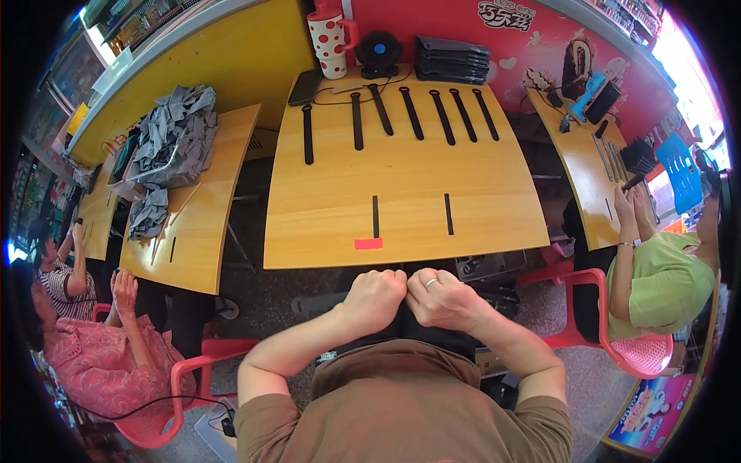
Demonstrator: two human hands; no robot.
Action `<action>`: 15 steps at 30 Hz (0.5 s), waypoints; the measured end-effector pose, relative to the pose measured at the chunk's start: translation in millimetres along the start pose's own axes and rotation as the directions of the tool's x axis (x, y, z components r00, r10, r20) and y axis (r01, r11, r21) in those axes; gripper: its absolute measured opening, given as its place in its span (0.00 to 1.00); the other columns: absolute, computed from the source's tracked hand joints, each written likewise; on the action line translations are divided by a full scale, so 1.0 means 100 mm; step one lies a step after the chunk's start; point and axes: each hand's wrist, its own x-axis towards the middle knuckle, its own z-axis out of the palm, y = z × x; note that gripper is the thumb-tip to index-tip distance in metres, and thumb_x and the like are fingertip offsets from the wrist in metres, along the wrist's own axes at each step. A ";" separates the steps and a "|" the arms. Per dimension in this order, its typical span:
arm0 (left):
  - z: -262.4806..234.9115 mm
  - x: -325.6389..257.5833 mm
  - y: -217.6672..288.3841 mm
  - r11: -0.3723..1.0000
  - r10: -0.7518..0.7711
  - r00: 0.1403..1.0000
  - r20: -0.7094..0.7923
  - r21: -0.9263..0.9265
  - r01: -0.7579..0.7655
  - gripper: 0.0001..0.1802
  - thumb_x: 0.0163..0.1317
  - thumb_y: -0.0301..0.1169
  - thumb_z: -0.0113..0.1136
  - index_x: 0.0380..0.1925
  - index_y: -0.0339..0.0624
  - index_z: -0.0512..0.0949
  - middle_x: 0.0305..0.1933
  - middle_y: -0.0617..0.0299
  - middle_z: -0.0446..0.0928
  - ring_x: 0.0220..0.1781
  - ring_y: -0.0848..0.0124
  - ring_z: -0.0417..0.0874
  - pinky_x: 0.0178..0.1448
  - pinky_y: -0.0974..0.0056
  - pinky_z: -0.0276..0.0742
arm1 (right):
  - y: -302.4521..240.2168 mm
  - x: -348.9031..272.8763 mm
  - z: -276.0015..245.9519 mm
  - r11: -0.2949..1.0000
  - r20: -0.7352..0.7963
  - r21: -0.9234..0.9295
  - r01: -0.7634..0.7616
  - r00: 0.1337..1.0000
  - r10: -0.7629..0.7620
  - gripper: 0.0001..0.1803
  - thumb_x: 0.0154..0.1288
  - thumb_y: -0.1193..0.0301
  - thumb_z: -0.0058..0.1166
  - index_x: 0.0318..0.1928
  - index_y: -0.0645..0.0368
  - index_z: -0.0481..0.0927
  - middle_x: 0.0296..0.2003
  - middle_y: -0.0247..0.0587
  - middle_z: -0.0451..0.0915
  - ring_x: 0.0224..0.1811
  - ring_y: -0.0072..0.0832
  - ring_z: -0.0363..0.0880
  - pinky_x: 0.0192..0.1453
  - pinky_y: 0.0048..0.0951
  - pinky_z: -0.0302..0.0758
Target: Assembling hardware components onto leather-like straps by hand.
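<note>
My left hand [377, 299] and my right hand [438, 297] meet in front of my lap, just off the near edge of the yellow wooden table [324, 208]. Both are closed, thumbs and curled fingers pressed together. Between them a bit of something dark shows, but against my dark trousers I cannot make out what they hold. Nearest on the tabletop are two narrow black strips [376, 216], one with a red rectangle [368, 244] at its lower end. Farther back lies a row of several black straps [357, 122], each with a small rounded end.
At the back stand a red-dotted white tumbler [327, 45], a small black fan [379, 54], a stack of dark pouches [452, 60] and a black phone [305, 88]. A bin of grey pieces [174, 143] sits left. Co-workers sit at tables on both sides, on red chairs [594, 309].
</note>
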 end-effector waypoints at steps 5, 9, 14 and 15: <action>0.31 0.00 -0.04 0.968 -0.118 0.909 -0.400 -0.249 0.016 0.08 0.54 0.22 0.59 0.34 0.32 0.74 0.29 0.43 0.77 0.29 0.46 0.81 0.30 0.51 0.77 | -0.34 0.19 0.09 0.874 -0.105 -0.115 -0.473 0.880 0.463 0.05 0.46 0.69 0.53 0.22 0.56 0.75 0.23 0.37 0.69 0.28 0.28 0.69 0.24 0.22 0.60; 0.25 0.02 -0.08 0.920 -0.167 0.856 -0.489 -0.389 -0.043 0.06 0.60 0.23 0.58 0.37 0.32 0.78 0.27 0.46 0.78 0.26 0.51 0.81 0.29 0.57 0.76 | -0.43 0.17 0.19 0.761 -0.165 0.107 -0.640 0.743 0.648 0.09 0.49 0.73 0.54 0.32 0.63 0.79 0.26 0.41 0.71 0.29 0.31 0.72 0.25 0.27 0.67; 0.03 -0.06 -0.10 0.806 -0.243 0.909 -0.338 -0.592 -0.005 0.04 0.63 0.24 0.58 0.36 0.34 0.79 0.25 0.48 0.79 0.25 0.53 0.81 0.30 0.59 0.75 | -0.33 0.03 0.18 0.541 -0.152 0.543 -0.642 0.558 0.815 0.11 0.49 0.85 0.60 0.35 0.63 0.81 0.28 0.42 0.74 0.28 0.38 0.76 0.30 0.33 0.73; 0.01 -0.07 -0.10 0.747 -0.281 0.915 -0.289 -0.664 0.020 0.05 0.64 0.25 0.58 0.35 0.34 0.80 0.24 0.51 0.79 0.23 0.59 0.81 0.29 0.62 0.75 | -0.30 0.02 0.17 0.543 -0.153 0.542 -0.642 0.560 0.814 0.11 0.49 0.85 0.60 0.35 0.63 0.81 0.28 0.42 0.74 0.28 0.38 0.76 0.30 0.33 0.73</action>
